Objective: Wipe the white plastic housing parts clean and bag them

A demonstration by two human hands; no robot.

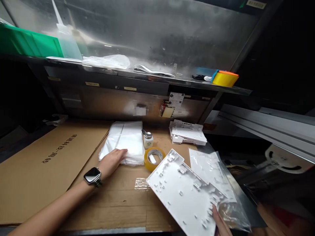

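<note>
My left hand [112, 163], with a watch on the wrist, reaches onto a stack of clear plastic bags [130, 139]. Its fingers are drawn together at the near part of the stack, pinching at the top bag. In my right hand [220, 221], at the lower right, is a white plastic housing panel [182, 196]. I grip it by its near right corner, and its ribbed, clipped inner side faces up. The panel is tilted above the cardboard, and most of my right fingers are hidden under it. Beyond its right edge lies a bagged white panel [205, 164].
A tape roll [147, 161] and a small white pump bottle [148, 140] stand beside the bags. Several white panels [188, 132] are stacked at the back right. A cardboard sheet [49, 164] covers the left. Overhead, a metal shelf holds a green bin [29, 42] and yellow tape [225, 79].
</note>
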